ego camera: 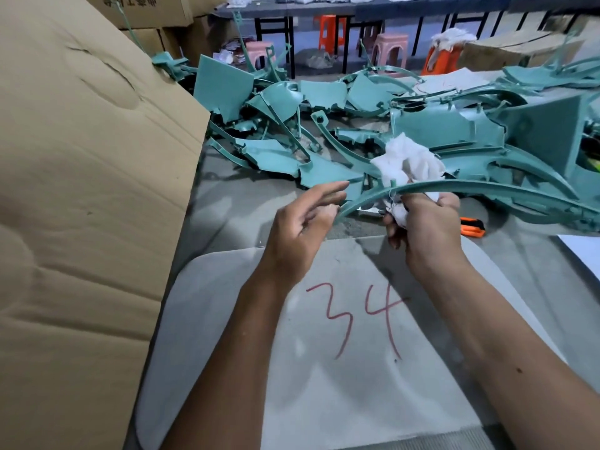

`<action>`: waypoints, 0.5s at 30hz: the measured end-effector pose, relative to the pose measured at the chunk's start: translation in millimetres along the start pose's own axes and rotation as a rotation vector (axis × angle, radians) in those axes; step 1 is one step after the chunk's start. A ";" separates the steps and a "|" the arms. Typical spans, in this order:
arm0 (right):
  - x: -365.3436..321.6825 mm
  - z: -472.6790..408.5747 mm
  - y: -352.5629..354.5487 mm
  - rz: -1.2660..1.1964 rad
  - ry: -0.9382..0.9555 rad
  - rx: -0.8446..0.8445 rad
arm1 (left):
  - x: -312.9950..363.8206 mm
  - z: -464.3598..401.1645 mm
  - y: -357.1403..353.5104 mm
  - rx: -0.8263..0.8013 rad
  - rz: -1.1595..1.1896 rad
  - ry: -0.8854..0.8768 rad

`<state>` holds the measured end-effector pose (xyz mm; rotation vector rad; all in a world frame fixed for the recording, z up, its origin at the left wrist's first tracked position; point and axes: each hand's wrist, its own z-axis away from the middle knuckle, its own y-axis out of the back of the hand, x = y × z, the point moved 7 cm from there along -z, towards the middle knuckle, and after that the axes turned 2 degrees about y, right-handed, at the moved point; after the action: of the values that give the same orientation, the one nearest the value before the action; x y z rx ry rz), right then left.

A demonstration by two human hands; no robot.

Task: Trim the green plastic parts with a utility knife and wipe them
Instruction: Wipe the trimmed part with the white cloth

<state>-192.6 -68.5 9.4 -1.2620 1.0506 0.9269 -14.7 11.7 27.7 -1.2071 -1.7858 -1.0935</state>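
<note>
Hands are working above the counter [227,203]: the left hand [302,228] is pinching the curved green plastic strip's [454,186] near end to steady it, while the right hand [425,225] is gripping a white rag [406,164] around it, apparently wiping, leaving the orange utility knife [472,227] lying idle just beside.

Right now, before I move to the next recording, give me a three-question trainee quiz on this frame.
1. True or false: the utility knife is in the right hand.
2. What does the right hand press against the curved green part? A) white cloth B) sandpaper C) brush
3. What number is written in red on the grey mat?

Key:
1. False: the knife lies on the table beside that hand.
2. A: the white cloth is bunched in that hand, around the part, while the left hand holds the part's near end.
3. 34.
</note>
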 end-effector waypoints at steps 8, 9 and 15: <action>-40.5 13.2 -8.7 0.449 0.618 -0.199 | 2.6 0.2 41.2 0.442 -0.133 -0.023; -43.3 8.5 -1.4 0.428 0.621 -0.146 | -6.8 0.9 51.9 0.495 0.022 0.068; -29.1 18.3 -19.2 0.305 0.405 -0.430 | -25.2 0.1 40.4 0.259 0.263 0.257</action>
<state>-180.5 -51.6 42.8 -1.7256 1.4400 1.2028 31.3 11.4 15.7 -1.0560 -1.4722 -0.7983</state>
